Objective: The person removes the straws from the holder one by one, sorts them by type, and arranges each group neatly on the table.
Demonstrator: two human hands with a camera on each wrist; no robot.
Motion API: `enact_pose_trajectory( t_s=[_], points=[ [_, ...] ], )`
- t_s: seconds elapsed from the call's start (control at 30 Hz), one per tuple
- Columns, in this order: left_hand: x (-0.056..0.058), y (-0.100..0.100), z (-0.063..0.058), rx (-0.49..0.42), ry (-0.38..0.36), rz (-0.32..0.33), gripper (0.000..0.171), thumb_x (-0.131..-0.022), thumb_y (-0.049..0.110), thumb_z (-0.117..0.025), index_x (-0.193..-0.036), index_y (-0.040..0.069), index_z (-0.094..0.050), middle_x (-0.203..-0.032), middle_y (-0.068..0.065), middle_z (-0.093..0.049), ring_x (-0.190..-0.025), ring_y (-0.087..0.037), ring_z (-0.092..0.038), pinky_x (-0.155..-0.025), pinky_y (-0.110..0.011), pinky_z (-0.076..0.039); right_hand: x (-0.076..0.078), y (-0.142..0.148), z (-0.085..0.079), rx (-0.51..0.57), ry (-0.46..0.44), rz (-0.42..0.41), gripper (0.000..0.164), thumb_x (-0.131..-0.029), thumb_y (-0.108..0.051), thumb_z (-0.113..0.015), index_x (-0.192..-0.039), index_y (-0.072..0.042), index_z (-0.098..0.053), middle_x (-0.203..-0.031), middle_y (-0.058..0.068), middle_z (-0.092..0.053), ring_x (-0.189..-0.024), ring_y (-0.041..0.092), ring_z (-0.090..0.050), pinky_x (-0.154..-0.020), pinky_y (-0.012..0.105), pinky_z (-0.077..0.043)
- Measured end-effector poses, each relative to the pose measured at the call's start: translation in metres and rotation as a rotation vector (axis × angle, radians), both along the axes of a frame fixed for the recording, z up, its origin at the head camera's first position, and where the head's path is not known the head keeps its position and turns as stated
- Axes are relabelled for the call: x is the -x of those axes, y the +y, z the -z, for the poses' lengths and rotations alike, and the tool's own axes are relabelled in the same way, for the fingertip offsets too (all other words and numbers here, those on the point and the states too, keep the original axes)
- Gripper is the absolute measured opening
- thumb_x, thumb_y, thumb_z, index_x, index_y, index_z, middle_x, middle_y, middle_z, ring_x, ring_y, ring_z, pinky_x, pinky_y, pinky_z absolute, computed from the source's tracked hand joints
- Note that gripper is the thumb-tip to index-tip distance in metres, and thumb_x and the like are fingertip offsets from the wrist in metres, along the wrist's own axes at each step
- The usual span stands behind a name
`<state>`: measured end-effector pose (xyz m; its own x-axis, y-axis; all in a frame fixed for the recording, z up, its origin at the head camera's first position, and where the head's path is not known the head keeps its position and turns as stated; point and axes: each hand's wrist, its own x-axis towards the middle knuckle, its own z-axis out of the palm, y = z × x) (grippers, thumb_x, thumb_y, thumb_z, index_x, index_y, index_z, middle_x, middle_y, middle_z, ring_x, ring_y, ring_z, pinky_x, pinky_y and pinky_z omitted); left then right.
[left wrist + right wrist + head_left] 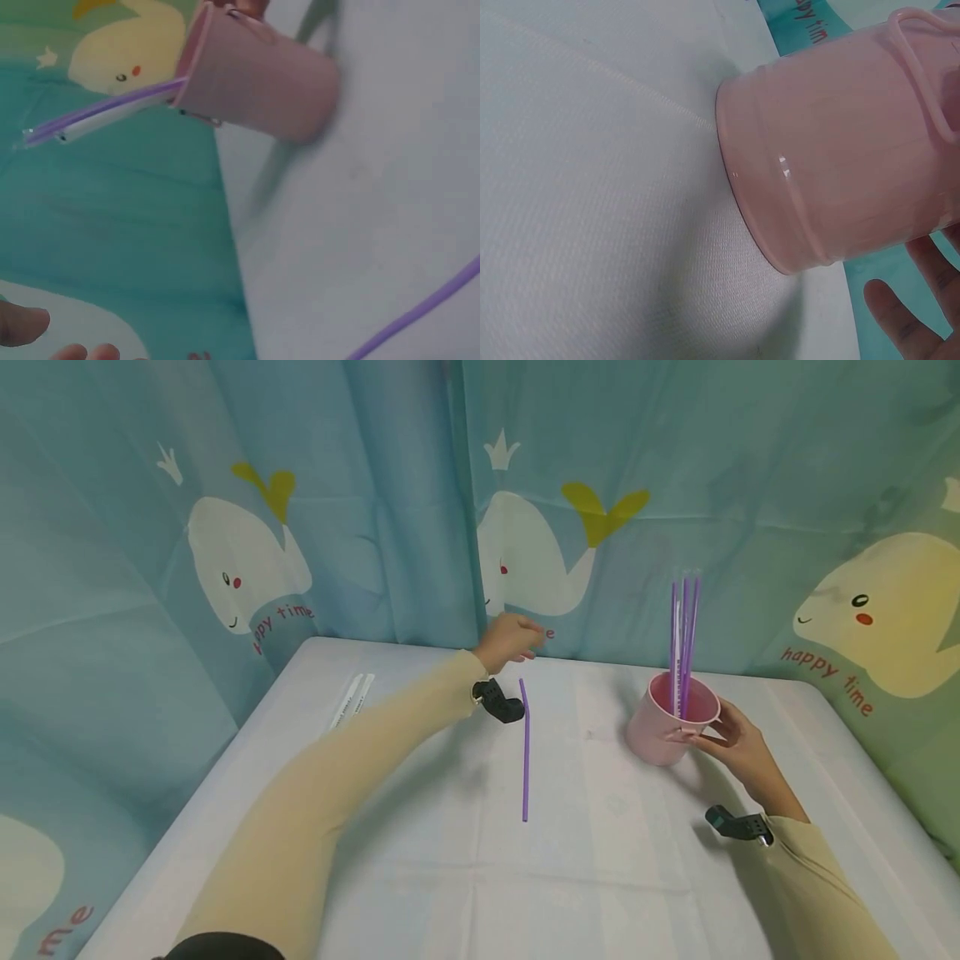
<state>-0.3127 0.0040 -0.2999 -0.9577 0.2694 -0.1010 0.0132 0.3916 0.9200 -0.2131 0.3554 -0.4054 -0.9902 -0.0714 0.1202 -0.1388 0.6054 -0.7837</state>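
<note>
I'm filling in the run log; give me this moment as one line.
left hand: raised, fingers loosely curled, holds nothing | right hand: holds pink cup | straws in cup: upright | loose purple straw: flat on table

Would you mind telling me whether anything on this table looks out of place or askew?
One purple straw lies loose on the white table, apart from the other purple straws standing upright in the pink cup. The right hand holds the cup by its handle side. Nothing looks spilled or damaged.
</note>
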Motion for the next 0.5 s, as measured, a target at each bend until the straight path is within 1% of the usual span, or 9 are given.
enact_pose_trajectory(
  t_s=[0.13,0.2,0.27,0.33,0.4,0.43,0.5],
  points=[
    [0.004,0.01,-0.015,-0.01,0.022,-0.019,0.029,-0.092,0.017,-0.057,-0.118,0.004,-0.063,-0.119,-0.011,-0.065,-0.102,-0.026,-0.066,-0.09,-0.033,-0.054,0.0,0.001,0.0,-0.006,0.007,-0.005,0.079,-0.089,-0.023,-0.065,-0.151,-0.012,-0.017,-0.148,0.027,-0.03,-0.131,0.041,-0.039,-0.08,-0.001,-0.042],
    [0.006,0.015,-0.02,-0.005,0.03,-0.028,0.029,-0.092,0.018,-0.059,-0.117,0.006,-0.064,-0.118,-0.01,-0.065,-0.1,-0.023,-0.066,-0.088,-0.03,-0.055,0.0,0.001,0.0,-0.011,0.01,-0.009,0.079,-0.089,-0.022,-0.065,-0.151,-0.012,-0.017,-0.148,0.026,-0.03,-0.131,0.037,-0.041,-0.08,-0.001,-0.041],
    [0.007,0.021,-0.025,-0.006,0.031,-0.023,0.029,-0.091,0.019,-0.06,-0.117,0.007,-0.064,-0.122,-0.008,-0.063,-0.1,-0.022,-0.066,-0.087,-0.028,-0.055,0.0,0.002,0.0,-0.003,0.016,-0.016,0.079,-0.089,-0.021,-0.066,-0.151,-0.012,-0.018,-0.147,0.026,-0.031,-0.13,0.028,-0.045,-0.08,0.0,-0.042],
    [0.007,0.027,-0.028,0.004,0.041,-0.013,0.029,-0.091,0.02,-0.06,-0.118,0.009,-0.064,-0.126,-0.006,-0.06,-0.102,-0.022,-0.066,-0.087,-0.026,-0.054,0.0,0.002,0.0,0.008,0.022,-0.024,0.079,-0.088,-0.021,-0.066,-0.15,-0.011,-0.019,-0.147,0.026,-0.032,-0.125,0.013,-0.048,-0.08,0.0,-0.043],
    [0.007,0.033,-0.029,0.003,0.06,0.004,0.03,-0.092,0.02,-0.06,-0.119,0.008,-0.063,-0.131,-0.006,-0.058,-0.103,-0.023,-0.066,-0.087,-0.025,-0.054,0.0,0.002,0.0,0.021,0.028,-0.029,0.079,-0.088,-0.02,-0.067,-0.15,-0.01,-0.019,-0.146,0.026,-0.033,-0.117,-0.002,-0.047,-0.08,0.001,-0.044],
    [0.006,0.036,-0.03,-0.001,0.069,0.015,0.03,-0.092,0.02,-0.059,-0.119,0.008,-0.063,-0.132,-0.006,-0.057,-0.104,-0.024,-0.066,-0.087,-0.025,-0.054,0.0,0.002,0.0,0.029,0.031,-0.032,0.079,-0.088,-0.019,-0.067,-0.15,-0.009,-0.02,-0.146,0.026,-0.033,-0.114,-0.007,-0.046,-0.08,0.001,-0.044],
    [0.005,0.043,-0.03,-0.009,0.087,0.035,0.03,-0.092,0.019,-0.059,-0.119,0.008,-0.063,-0.137,-0.006,-0.053,-0.105,-0.024,-0.066,-0.087,-0.025,-0.054,0.0,0.002,0.0,0.032,0.031,-0.033,0.079,-0.088,-0.019,-0.067,-0.15,-0.009,-0.02,-0.145,0.026,-0.033,-0.111,-0.013,-0.043,-0.08,0.001,-0.044]
  ],
)
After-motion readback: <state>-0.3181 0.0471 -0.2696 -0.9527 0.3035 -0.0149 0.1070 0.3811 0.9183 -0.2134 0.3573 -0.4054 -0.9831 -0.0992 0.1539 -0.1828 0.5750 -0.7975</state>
